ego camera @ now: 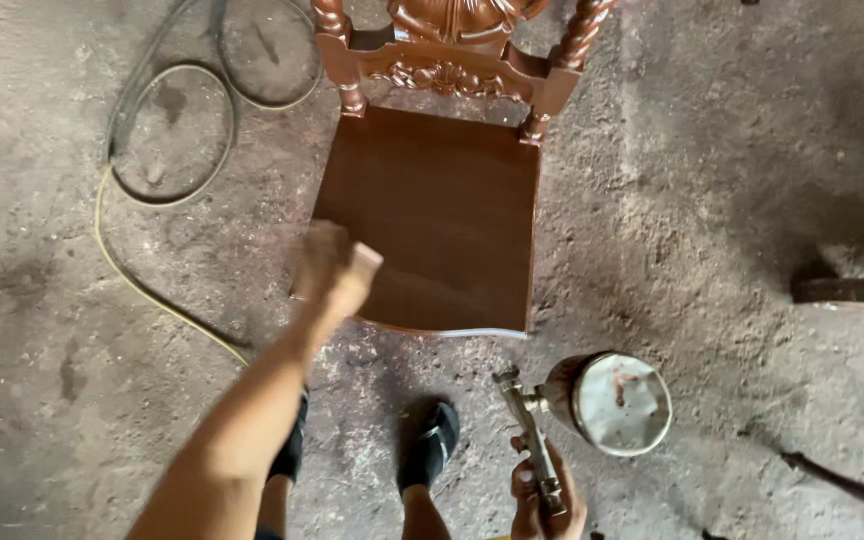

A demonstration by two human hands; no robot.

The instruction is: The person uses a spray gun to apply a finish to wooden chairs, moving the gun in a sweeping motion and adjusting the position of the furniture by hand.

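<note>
hand on the chair seat, spray gun held low

the left hand (335,268) reaches out over the near left corner of the seat of a carved wooden chair (432,215), blurred, with a small pale pad or block pressed under its fingers; the fingers look curled around it, though the blur hides how tightly. the chair stands on the dusty concrete floor (712,180), its glossy red-brown seat facing up and its carved back with twisted posts at the far edge of view. the right hand (544,500) is near the bottom edge, fingers wrapped around the handle of a metal spray gun (530,440), whose round cup (612,402) sits just to the right. a dark hose (167,130) and a yellow one coil on the floor at far left. two dark shoes (430,445) stand just near the seat's front edge
</note>
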